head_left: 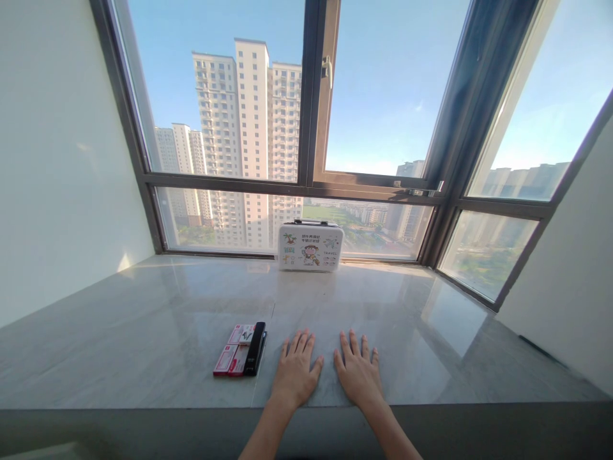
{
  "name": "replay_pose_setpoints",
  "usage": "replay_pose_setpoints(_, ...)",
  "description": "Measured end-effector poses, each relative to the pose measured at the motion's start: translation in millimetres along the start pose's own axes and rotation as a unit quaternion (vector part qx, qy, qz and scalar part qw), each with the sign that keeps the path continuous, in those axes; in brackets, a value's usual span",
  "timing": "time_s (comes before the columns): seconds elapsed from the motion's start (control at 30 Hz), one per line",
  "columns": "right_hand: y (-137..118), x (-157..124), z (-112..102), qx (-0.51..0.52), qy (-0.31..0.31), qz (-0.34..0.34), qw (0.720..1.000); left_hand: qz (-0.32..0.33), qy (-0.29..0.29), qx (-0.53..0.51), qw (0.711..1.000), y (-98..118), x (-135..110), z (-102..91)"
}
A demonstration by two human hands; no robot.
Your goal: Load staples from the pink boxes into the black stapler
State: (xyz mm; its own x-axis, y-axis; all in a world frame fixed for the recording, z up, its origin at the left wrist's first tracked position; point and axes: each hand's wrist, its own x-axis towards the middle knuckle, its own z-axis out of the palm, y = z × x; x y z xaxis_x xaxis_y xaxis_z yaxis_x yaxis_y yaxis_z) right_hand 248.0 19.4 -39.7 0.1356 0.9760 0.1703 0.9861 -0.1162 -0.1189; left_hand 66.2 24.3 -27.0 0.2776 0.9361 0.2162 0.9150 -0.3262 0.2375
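My left hand (297, 367) lies flat, palm down, on the grey marble-look window sill (167, 332), fingers spread. Beside it, a little apart, my right hand (358, 367) rests the same way. Neither holds anything. Left of my left hand sits a black stapler (255, 350), lying along the right side of several small red-and-white boxes (227, 358). A small picture of dark, thin shapes shows on the upper box (246, 335). The boxes and stapler are close together; whether the stapler lies partly on a box I cannot tell.
A white case (310, 248) with cartoon prints and a black handle stands upright at the back, against the window. Dark window frames (225, 184) close off the far side. White walls (62, 160) bound the sill left and right, and its front edge runs under my wrists.
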Motion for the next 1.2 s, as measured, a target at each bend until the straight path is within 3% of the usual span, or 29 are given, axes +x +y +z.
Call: replay_pose_setpoints(1.2, 1.6, -1.1, 4.5, 0.002, 0.013, -0.003, 1.000, 0.001, 0.014, -0.017, 1.000, -0.3, -3.3, 3.1)
